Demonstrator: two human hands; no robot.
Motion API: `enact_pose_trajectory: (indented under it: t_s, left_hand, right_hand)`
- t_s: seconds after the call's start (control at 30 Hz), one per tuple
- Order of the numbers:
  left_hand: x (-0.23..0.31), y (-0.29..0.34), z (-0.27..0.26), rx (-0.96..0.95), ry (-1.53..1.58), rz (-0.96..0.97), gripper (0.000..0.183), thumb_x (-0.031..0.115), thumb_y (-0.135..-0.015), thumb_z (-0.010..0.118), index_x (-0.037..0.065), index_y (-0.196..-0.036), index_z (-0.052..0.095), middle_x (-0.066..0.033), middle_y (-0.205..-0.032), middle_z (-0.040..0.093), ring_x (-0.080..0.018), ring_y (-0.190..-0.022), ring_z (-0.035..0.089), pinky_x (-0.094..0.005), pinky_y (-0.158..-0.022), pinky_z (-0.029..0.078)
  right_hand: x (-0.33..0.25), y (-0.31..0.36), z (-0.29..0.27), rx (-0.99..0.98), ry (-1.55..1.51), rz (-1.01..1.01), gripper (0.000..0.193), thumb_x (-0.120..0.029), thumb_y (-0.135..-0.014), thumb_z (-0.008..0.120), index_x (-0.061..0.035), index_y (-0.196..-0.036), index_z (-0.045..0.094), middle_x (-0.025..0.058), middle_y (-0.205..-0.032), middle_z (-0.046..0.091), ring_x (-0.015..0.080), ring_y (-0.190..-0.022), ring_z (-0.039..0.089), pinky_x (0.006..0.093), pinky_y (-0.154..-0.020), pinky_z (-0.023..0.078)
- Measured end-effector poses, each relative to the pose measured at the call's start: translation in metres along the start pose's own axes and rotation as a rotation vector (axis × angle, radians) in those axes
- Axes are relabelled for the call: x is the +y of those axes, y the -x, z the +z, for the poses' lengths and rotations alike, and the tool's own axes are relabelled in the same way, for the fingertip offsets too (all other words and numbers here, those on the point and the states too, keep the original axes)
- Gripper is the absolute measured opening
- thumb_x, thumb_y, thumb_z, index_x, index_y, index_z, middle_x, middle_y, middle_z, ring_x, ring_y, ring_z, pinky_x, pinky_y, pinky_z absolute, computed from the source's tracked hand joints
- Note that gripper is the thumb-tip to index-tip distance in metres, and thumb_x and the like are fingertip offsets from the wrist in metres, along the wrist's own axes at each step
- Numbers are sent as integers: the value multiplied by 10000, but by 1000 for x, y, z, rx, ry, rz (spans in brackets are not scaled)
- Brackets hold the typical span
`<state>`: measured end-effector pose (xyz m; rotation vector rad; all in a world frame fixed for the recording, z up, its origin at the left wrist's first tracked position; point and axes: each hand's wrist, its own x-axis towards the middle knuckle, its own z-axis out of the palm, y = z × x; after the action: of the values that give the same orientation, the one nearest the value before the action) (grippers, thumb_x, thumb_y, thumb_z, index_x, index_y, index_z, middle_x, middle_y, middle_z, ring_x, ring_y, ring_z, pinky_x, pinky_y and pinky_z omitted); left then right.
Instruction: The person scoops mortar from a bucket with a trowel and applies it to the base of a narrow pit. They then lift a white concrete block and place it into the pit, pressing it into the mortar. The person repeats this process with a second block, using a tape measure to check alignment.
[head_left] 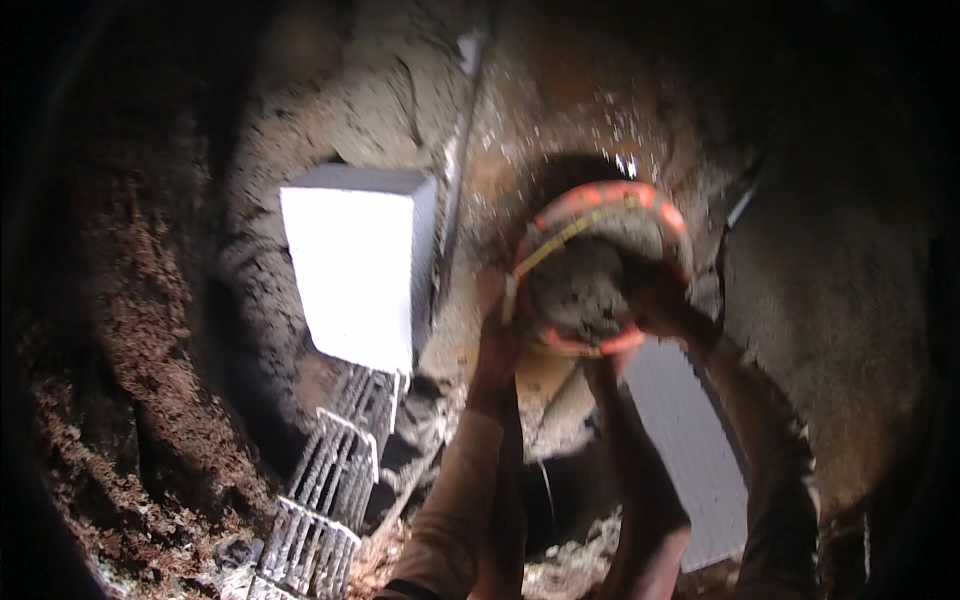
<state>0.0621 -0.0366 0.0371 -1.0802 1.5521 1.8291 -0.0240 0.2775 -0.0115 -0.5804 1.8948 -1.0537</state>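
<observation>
A round, shallow pan (664, 212) with an orange rim, smeared with grey, is held out in front of me. Wet grey mortar (583, 290) lies in it, and a yellow strip (560, 243) crosses its upper left side. My left hand (492, 300) is closed on the pan's left edge. Over the right edge comes my right hand (660, 300), gripping the rim with its fingers inside; blur and shadow hide the fingertips. Two bare limbs, apparently my legs (640, 490), show between my sleeved forearms.
At the left stands a brightly lit white block (350, 270), with a cage of steel reinforcing bars (335, 480) below it. A grey ribbed board (690, 450) lies beneath my right forearm. Rough earth (150, 350) rises along the left; wet muddy ground (560, 90) lies beyond the pan.
</observation>
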Motion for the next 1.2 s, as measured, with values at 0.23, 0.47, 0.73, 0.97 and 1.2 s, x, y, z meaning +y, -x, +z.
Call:
enact_pose_trajectory:
  t_s: [0.23,0.47,0.73,0.97,1.2]
  left_hand:
    - [3,-4,3,-71,10,-51,543,-17,-943,620,-5,-1470,489,-95,-1331,588,-176,-1196,567,-331,-1005,484]
    - [6,0,-27,-95,127,-61,576,62,-991,634,39,-1523,413,-93,-1418,519,-176,-1232,560,-319,-1000,499]
    - [7,9,-18,-84,225,36,712,-44,-994,531,65,-1626,222,-124,-1600,376,-213,-1353,500,-330,-1042,483]
    - [-20,6,-31,-76,289,-39,814,-60,-930,550,91,-1654,209,-71,-1568,427,-216,-1418,453,-336,-1070,447]
    - [-12,33,-34,-167,352,-169,747,172,-1009,580,163,-1656,206,-130,-1675,294,-304,-1542,308,-500,-1243,263]
  right_hand:
    - [32,66,8,-93,-458,-91,540,-360,-1010,665,-28,-1418,542,138,-1266,655,250,-1201,595,437,-1001,486]
    - [-61,90,-13,-187,-1091,293,504,-323,-1044,622,-83,-1468,493,30,-1034,610,160,-884,583,260,-741,514]
    - [-231,-98,-29,578,-150,-39,687,-307,-957,712,-13,-1513,435,242,-1068,721,330,-834,725,397,-670,600]
    - [-254,-131,-39,740,-74,161,756,-276,-914,758,-13,-1530,408,258,-1150,700,340,-884,727,400,-701,612]
    - [-185,107,7,177,70,598,886,-320,-873,792,-1,-1564,340,281,-1357,605,371,-1140,673,472,-898,592]
